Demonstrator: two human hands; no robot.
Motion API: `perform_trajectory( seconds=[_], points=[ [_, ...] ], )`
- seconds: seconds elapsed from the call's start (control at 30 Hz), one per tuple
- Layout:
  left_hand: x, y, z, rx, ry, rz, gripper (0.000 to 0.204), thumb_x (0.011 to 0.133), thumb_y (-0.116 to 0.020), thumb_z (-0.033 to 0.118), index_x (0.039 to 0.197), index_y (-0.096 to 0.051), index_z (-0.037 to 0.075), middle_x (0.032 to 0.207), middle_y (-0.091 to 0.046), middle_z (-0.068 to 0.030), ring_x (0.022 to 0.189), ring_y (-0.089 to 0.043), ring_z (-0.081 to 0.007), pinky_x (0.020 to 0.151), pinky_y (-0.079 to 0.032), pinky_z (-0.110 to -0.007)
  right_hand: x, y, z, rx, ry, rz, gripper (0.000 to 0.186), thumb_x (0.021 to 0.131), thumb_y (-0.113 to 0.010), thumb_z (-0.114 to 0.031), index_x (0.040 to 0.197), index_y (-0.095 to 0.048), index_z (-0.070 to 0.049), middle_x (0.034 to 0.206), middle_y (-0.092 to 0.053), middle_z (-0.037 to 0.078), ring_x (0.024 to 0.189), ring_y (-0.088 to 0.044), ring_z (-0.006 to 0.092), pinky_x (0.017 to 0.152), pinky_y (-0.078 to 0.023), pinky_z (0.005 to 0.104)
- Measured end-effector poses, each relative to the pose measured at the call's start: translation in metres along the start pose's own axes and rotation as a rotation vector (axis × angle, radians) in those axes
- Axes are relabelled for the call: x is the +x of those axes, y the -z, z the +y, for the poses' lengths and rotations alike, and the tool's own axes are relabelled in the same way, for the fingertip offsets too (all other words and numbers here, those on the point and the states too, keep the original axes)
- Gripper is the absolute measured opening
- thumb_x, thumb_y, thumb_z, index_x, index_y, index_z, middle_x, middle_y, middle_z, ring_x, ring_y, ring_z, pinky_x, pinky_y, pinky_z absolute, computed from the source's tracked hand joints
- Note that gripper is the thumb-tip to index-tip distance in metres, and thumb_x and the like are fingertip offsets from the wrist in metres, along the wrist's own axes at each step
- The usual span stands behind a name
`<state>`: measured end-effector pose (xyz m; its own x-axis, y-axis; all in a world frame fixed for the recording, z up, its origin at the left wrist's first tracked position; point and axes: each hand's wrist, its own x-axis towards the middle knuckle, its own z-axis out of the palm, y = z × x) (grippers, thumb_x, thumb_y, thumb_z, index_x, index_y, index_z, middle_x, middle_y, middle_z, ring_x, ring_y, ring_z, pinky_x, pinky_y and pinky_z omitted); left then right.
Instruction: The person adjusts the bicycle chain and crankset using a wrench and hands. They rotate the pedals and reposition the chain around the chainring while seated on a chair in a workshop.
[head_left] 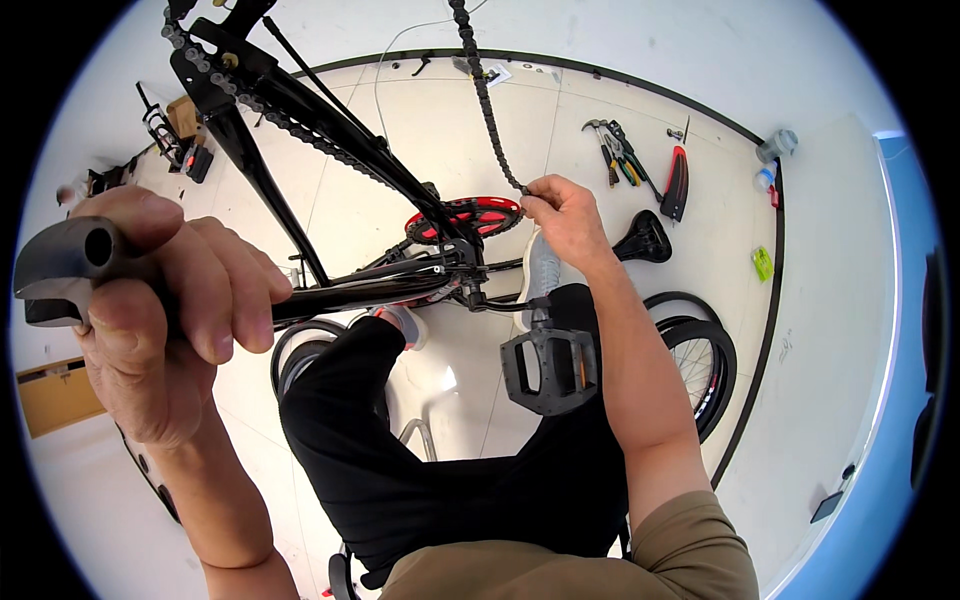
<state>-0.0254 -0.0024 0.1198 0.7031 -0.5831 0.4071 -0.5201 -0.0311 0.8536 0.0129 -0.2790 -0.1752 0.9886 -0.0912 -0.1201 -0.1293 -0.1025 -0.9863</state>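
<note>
My left hand (180, 300) is closed around the open end of a black frame tube (66, 270) at the left. My right hand (563, 220) pinches a hanging black chain (482, 110) near the edge of the red and black chainring (440, 224). The black bicycle frame (242, 170) crosses the middle, with another length of chain (278, 118) running along it. A black pedal (548, 372) hangs at the bottom bracket, between my right forearm and my legs.
Several tools (625, 155) and a red-black object (674, 185) lie on the floor at right, near a black saddle (644, 236), a wheel (700, 372) and a green packet (762, 262). Wheels lie behind my left leg. Bike parts (180, 150) sit at upper left.
</note>
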Motion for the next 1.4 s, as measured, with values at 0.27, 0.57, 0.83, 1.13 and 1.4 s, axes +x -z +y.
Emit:
perform_trajectory(
  seconds=[0.27,0.57,0.83,1.13,1.4],
  points=[
    [0.004,0.003,-0.002,0.021,0.000,-0.030,0.043,0.106,-0.047,0.039,0.132,-0.051,0.005,0.065,-0.048,0.0042,0.059,-0.053,-0.0096,0.068,-0.052,-0.030,0.002,0.001,-0.003,-0.025,0.015,0.035,0.015,0.092,-0.065,-0.004,0.103,-0.064,0.005,0.089,-0.071,0.010,0.082,-0.067,0.0135,0.073,-0.053,0.0277],
    [0.003,0.003,0.003,0.018,-0.001,-0.058,0.044,0.105,-0.048,0.039,0.133,-0.051,0.005,0.065,-0.047,0.0043,0.059,-0.051,-0.0094,0.068,-0.050,-0.029,-0.009,-0.001,-0.030,0.001,0.078,-0.103,0.019,0.090,-0.066,-0.006,0.106,-0.069,0.003,0.091,-0.073,0.010,0.083,-0.067,0.0151,0.079,-0.053,0.0287],
    [0.003,-0.001,0.002,0.005,-0.003,-0.037,0.044,0.105,-0.049,0.038,0.133,-0.051,0.004,0.065,-0.047,0.0040,0.059,-0.050,-0.0090,0.068,-0.050,-0.029,-0.001,-0.004,-0.014,0.153,0.034,-0.026,0.017,0.098,-0.052,0.000,0.111,-0.058,0.007,0.101,-0.070,0.014,0.089,-0.066,0.0157,0.083,-0.053,0.0301],
    [0.002,0.002,0.002,0.019,-0.015,-0.059,0.044,0.105,-0.048,0.038,0.133,-0.051,0.004,0.066,-0.047,0.0041,0.058,-0.050,-0.0092,0.069,-0.051,-0.030,-0.009,-0.009,-0.020,0.101,0.082,-0.059,0.014,0.095,-0.054,-0.001,0.107,-0.059,0.005,0.097,-0.068,0.013,0.087,-0.064,0.0173,0.082,-0.051,0.0312],
    [0.001,0.002,0.002,0.018,-0.014,-0.066,0.043,0.106,-0.047,0.037,0.133,-0.051,0.005,0.066,-0.047,0.0040,0.058,-0.050,-0.0093,0.068,-0.051,-0.030,-0.013,-0.009,-0.028,-0.013,0.039,-0.123,0.016,0.094,-0.061,-0.002,0.106,-0.069,0.002,0.098,-0.071,0.007,0.090,-0.064,0.0136,0.082,-0.050,0.0279]
  ],
)
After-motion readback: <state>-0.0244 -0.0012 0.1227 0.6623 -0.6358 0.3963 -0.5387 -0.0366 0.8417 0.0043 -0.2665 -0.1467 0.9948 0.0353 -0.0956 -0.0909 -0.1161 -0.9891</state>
